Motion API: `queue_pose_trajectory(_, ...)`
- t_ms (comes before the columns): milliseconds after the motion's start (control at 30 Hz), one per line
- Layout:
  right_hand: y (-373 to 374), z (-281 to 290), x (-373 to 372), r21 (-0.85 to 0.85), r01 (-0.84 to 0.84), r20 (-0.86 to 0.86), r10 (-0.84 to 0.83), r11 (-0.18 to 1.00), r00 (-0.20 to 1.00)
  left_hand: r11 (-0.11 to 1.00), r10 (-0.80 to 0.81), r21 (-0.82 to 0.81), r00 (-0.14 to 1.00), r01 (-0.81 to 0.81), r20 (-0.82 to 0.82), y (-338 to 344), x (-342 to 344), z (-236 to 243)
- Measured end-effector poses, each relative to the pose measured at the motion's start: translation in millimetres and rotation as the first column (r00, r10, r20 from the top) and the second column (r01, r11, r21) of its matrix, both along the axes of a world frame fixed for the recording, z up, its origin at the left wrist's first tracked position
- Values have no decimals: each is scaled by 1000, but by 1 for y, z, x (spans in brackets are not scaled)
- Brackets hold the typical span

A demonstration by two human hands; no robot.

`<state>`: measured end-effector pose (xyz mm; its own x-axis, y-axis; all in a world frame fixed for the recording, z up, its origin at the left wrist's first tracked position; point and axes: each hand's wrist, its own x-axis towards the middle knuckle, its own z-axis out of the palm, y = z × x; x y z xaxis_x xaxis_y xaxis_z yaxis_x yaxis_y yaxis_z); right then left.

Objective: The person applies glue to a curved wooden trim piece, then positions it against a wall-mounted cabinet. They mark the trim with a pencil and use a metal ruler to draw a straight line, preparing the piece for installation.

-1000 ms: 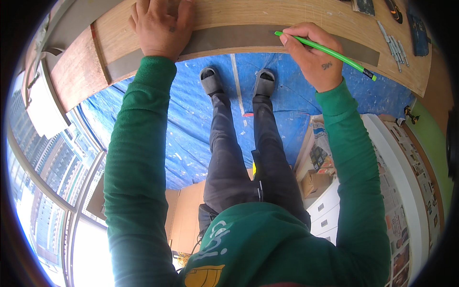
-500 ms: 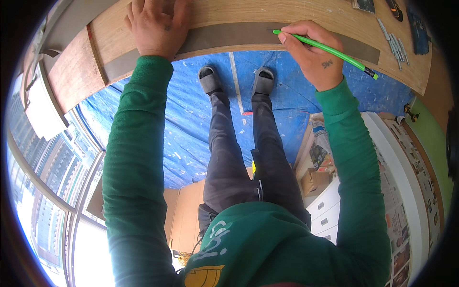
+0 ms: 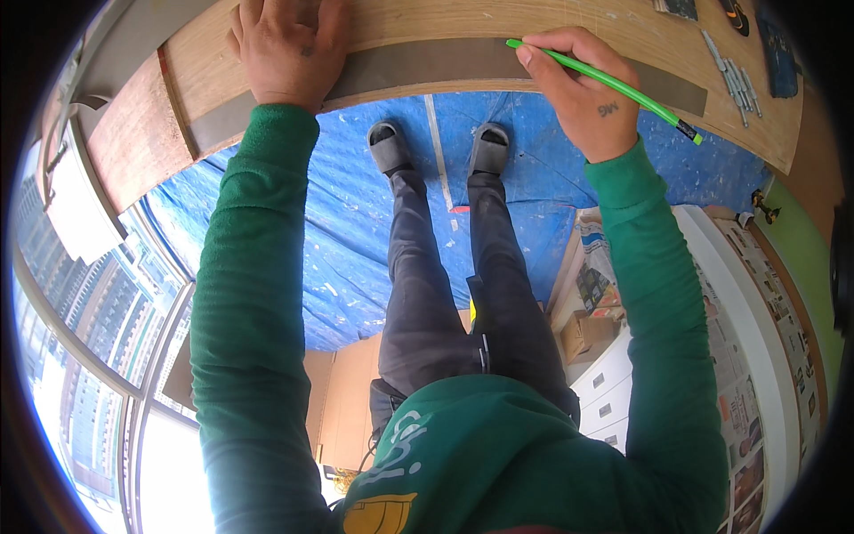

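A long grey-brown strip [image 3: 427,67] lies along the near edge of a wood-grained board [image 3: 427,20]. My left hand [image 3: 292,58] rests flat across the strip and board, fingers stretched away from me and partly cut off by the upper edge of the view. Further right, my right hand [image 3: 587,98] pinches a bright green pencil [image 3: 618,86] between thumb and fingers. Its pointed end is over the far edge of the strip, while the dark-banded end slants down to the right. I cannot tell whether the tip touches the surface.
Several slim metal pieces [image 3: 734,80] lie on the board's right side, near a dark blue item [image 3: 778,58] and an orange-black tool handle [image 3: 736,18]. Blue sheeting [image 3: 347,222] covers the floor under my sandals. White drawers [image 3: 605,400] stand behind me, and windows [image 3: 80,356] line the left.
My right hand and the pencil have shifted slightly away from me, so the tip moved from mid-strip to its far edge. My left hand has barely moved.
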<state>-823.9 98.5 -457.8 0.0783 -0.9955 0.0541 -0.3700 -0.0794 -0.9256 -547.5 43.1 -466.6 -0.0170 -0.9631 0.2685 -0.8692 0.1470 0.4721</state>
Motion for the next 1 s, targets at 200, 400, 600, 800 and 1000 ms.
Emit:
queue_pose_trajectory(200, 1, 0, -1, 8, -4, 16, 4, 1000, 1000, 1000, -2, 9, 1000, 2, -3, 0, -1, 1)
queue_pose_trajectory(400, 0, 1, -2, 25, -19, -17, 20, 1000, 1000, 1000, -4, -7, 1000, 4, 18, 0, 0, 1)
queue_pose_trajectory(600, 3, 3, -3, 62, -5, 63, 1, 998, 998, 1000, -4, -1, 1000, 4, 23, 0, -1, 0)
queue_pose_trajectory(800, 3, 7, -7, 148, -65, -23, 69, 987, 997, 1000, -3, 3, 1000, 3, 17, 0, 0, 2)
queue_pose_trajectory(1000, 3, 7, -8, 133, -74, -61, 83, 988, 995, 1000, -9, -15, 1000, 9, 12, -1, 0, 0)
